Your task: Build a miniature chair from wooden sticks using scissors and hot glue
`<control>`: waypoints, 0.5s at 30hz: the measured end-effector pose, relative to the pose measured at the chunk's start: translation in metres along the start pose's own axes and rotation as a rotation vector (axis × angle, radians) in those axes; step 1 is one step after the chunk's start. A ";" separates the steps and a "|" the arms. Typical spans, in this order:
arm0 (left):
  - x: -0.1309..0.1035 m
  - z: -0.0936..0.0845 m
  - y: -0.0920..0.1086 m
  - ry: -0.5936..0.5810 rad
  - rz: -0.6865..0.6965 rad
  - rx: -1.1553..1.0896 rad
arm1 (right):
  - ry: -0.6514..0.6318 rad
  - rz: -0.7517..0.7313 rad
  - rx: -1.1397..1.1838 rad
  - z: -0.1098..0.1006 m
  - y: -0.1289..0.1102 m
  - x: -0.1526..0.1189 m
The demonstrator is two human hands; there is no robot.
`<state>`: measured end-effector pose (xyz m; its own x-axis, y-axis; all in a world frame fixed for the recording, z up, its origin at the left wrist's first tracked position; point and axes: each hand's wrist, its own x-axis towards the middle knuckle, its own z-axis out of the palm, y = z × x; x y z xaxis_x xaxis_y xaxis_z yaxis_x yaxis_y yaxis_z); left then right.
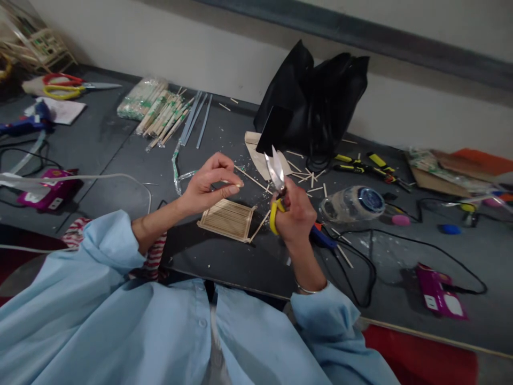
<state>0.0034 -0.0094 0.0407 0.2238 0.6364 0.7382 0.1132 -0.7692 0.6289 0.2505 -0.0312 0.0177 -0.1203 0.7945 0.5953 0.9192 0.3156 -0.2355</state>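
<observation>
Yellow-handled scissors (278,206) are in my right hand (296,214), blades pointing up and slightly apart. My left hand (212,182) pinches a small pale piece (239,185) between thumb and fingertips, likely a bit of stick. Below and between the hands, a flat rectangular panel of thin wooden sticks (226,219) lies on the dark table (240,262). One loose stick (259,226) slants away from the panel's right corner, near my right hand. Neither hand touches the panel.
Behind are a black bag (312,96), a phone (274,128) and wrapped sticks (166,117). To the right are a clear jar (352,203), a blue glue gun (323,237) with its cable, and yellow-black tools (360,164). Red-and-yellow scissors (66,88) lie far left.
</observation>
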 end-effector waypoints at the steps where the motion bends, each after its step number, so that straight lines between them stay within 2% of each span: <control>1: 0.001 -0.001 -0.001 0.020 0.004 0.022 | -0.028 0.036 -0.005 0.000 0.003 0.002; 5: 0.001 -0.006 -0.003 0.066 0.011 0.022 | -0.169 0.121 -0.015 0.001 0.014 0.007; 8: 0.002 -0.010 -0.001 0.145 -0.051 0.000 | -0.260 0.134 -0.039 0.001 0.020 0.007; 12: 0.003 -0.018 0.000 0.298 -0.139 -0.024 | -0.445 0.104 -0.065 0.002 0.032 0.006; 15: 0.004 -0.021 -0.003 0.299 -0.251 -0.044 | -0.517 0.037 -0.062 -0.001 0.037 0.008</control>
<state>-0.0167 -0.0035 0.0475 -0.0983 0.7979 0.5947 0.0853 -0.5886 0.8039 0.2838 -0.0139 0.0142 -0.2421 0.9619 0.1268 0.9450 0.2634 -0.1937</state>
